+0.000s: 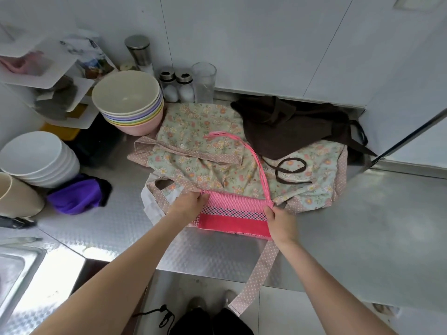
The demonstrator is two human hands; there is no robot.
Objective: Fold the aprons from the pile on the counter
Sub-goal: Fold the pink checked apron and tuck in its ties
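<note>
— While the left hand (191, 201) and right hand (274, 215) are each pinching a top corner of the pink apron (233, 217), where is it lying?
— It's sitting on the tabletop (338, 238), overlapping the floral apron (217, 165); I'd be keeping the edges level and the neck strap (254, 160) tucked

- Folded apron (233, 215): pink, w/ navy-white checked band.
- Floral apron (193, 151): pale green, pink flowers, polka-dot trim.
- Brown apron (285, 126): plain dk brown.
- Cloth (77, 195): purple.
</note>
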